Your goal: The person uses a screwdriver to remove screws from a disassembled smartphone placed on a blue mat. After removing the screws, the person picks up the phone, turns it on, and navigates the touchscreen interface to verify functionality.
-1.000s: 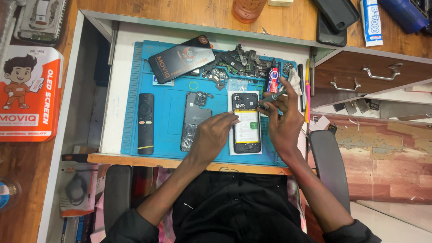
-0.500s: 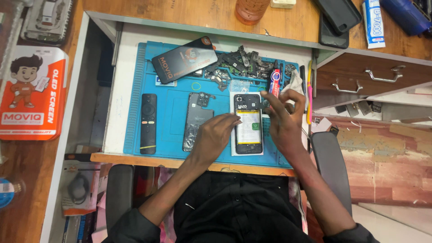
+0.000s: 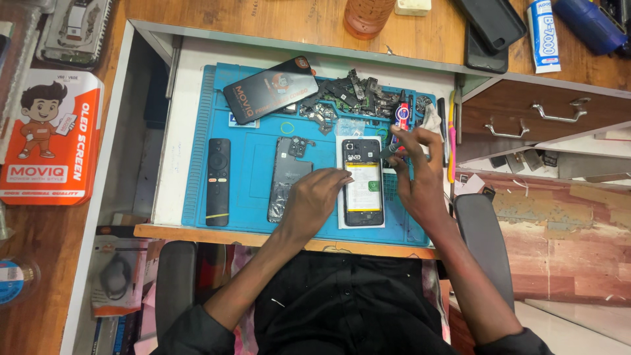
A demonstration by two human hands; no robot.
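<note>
The right hand (image 3: 415,172) has lifted its pinched tool (image 3: 389,151) toward the opened phone's (image 3: 362,183) top, while the left hand (image 3: 318,197), loosely curled and holding nothing, keeps steadying it.

The room was evenly and brightly lit from overhead. Shadows fell soft and short under the hands (image 3: 368,190). A faint sheen lay on the blue mat (image 3: 253,171). The picture was sharp at centre, bowing slightly near the tabletop (image 3: 276,23) corners.

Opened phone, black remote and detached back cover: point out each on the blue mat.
Opened phone (image 3: 363,187), head view, on its yellow-labelled battery.
Black remote (image 3: 218,184), head view, mid-body.
Detached back cover (image 3: 287,179), head view, centre panel.
</note>
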